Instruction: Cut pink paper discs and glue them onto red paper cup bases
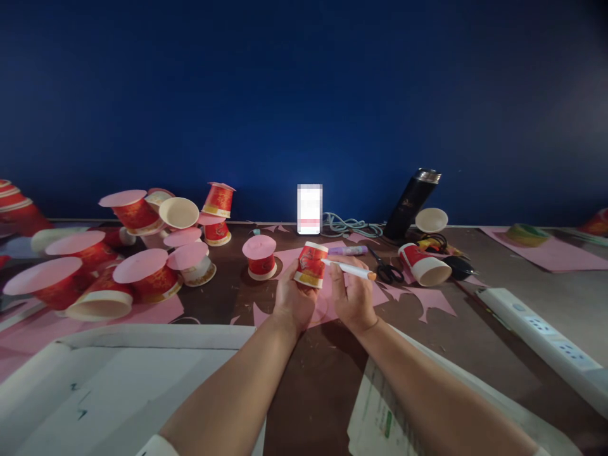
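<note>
In the middle of the head view my left hand [295,301] is wrapped round a red paper cup [311,265], which is held upside down with its wide rim low. My right hand [354,297] grips a white pen [349,268] with an orange end. The pen's far end points at the cup's side; whether it touches I cannot tell. Under both hands lies a sheet of pink paper [327,297]. Just left of my left hand stands an upturned red cup with a pink paper disc [259,246] on top. Behind my right hand is a purple tube [349,251].
Several red cups with pink discs [142,269] crowd the left. Black scissors [388,272], a tipped cup [422,265] and a leaning black flask [411,206] are at right. A power strip [541,329], a white box lid [142,392], pink scraps [430,301] and a lit phone [310,209] surround the hands.
</note>
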The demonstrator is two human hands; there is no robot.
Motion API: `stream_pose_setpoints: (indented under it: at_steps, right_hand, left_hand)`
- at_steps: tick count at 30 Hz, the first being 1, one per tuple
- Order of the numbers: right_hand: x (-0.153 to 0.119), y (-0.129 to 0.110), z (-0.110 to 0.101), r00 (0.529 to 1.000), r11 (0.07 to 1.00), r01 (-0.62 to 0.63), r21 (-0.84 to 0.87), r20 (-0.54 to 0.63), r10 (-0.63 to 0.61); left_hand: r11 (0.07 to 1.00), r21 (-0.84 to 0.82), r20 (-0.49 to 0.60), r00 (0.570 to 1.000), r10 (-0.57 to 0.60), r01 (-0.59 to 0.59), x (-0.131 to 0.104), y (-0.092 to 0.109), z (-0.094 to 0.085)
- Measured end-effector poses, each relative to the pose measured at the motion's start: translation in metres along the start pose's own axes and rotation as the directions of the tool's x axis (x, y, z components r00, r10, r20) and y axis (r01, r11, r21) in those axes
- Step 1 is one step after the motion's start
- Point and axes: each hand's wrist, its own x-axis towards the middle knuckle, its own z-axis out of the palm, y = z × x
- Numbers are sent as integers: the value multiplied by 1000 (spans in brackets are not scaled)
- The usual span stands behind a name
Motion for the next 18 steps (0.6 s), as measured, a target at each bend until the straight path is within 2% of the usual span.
stream_pose_setpoints:
  at_steps: [5,9,18]
  right_hand:
    - [0,-1,-1,1000,1000,-9,19,-19,10]
    - [-1,-2,-2,998,999,-8,47,-57,11]
    - [2,-5,-1,998,998,55,-10,10,-54]
  left_hand:
    - [1000,-13,-33,999,-13,12,0,0,0]
    - [999,-36,-18,1000,-4,3,4,-1,-3]
    - [1000,10,42,999,-19,19,4,-3,-4]
